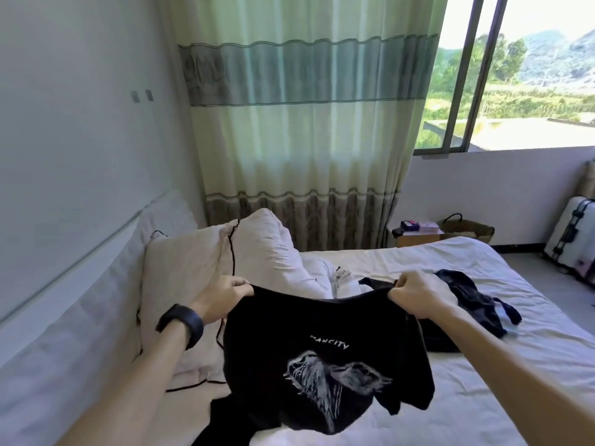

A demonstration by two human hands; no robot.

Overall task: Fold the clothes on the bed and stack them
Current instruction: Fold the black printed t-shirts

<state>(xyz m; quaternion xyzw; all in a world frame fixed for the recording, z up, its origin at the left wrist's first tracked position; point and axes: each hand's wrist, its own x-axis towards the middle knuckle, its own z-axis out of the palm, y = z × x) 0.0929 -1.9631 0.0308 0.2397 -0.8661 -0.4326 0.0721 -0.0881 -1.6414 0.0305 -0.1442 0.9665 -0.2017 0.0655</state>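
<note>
We hold the shirt (322, 349) over the near bed (483, 365), our left hand (222, 297) at its left corner, our right hand (415, 294) at its right. Pillows (199, 268) lie left, against the headboard (80, 284). A second garment (467, 294) lies on the bed right of our right hand. Far off hangs the curtain (306, 140); window (531, 75), basket (467, 228) and suitcase (573, 239) stand to its right.

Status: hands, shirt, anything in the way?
Left hand and right hand both grip black T-shirt at its top edge. Shirt held up over bed, unfolded. Dark garment lies on bed past right hand; pillows at left.
</note>
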